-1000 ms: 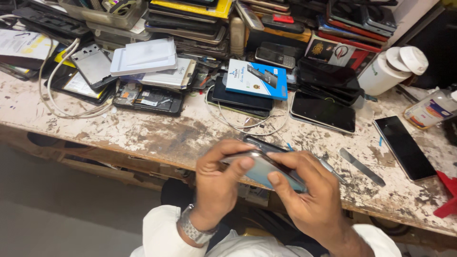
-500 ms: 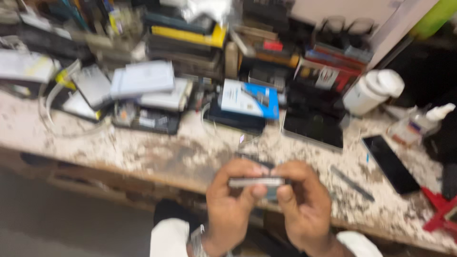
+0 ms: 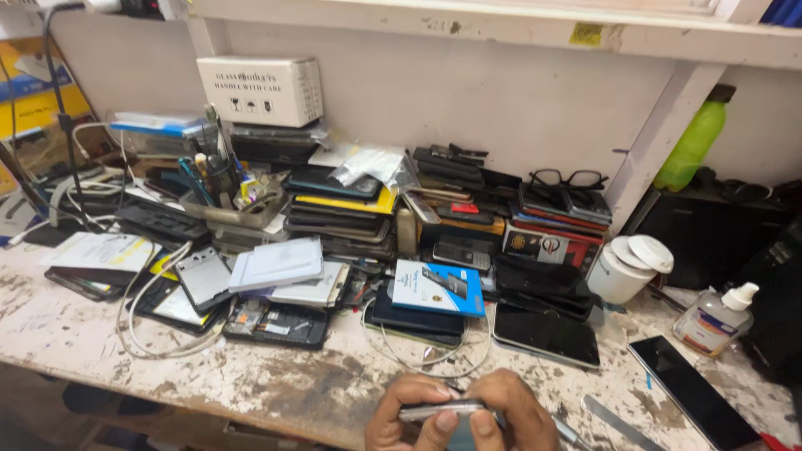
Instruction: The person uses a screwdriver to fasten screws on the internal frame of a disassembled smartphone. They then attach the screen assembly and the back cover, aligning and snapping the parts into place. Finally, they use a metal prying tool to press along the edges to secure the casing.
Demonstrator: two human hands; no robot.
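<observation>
Right now your left hand (image 3: 407, 418) and right hand (image 3: 516, 413) pinch a slim phone (image 3: 441, 409) edge-on between thumbs and fingertips. You hold it at the bench's (image 3: 276, 384) near edge, just before a blue box (image 3: 439, 287).

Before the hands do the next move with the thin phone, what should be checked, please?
1. Both hands on the phone: ok, left hand and right hand pinch its edge.
2. Phone over the workbench: ok.
3. Phone's screen condition: cannot tell, only the edge shows.
4. Bare bench in front of the hands: ok.
5. White cable away from the hands: not ok, it loops close.
</observation>
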